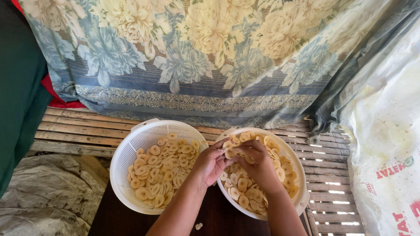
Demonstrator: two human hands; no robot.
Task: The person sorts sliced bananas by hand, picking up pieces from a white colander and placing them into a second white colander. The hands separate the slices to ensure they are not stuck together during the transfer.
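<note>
Two white perforated plastic baskets stand side by side on a dark table. The left basket [131, 144] holds several pale yellow round slices [164, 168]. The right basket [297, 166] holds more of the same slices [243, 194]. My left hand [210, 164] and my right hand [256, 161] meet over the right basket's near-left part, fingers pinched together on a slice [230, 152] held between them.
A flowered blue and cream cloth [197, 52] hangs behind the baskets. A slatted bamboo platform [78, 131] runs beneath it. A white printed sack [385, 144] stands at the right, grey plastic sheeting [48, 192] lies at the lower left. One loose slice [199, 226] lies on the dark table [113, 216].
</note>
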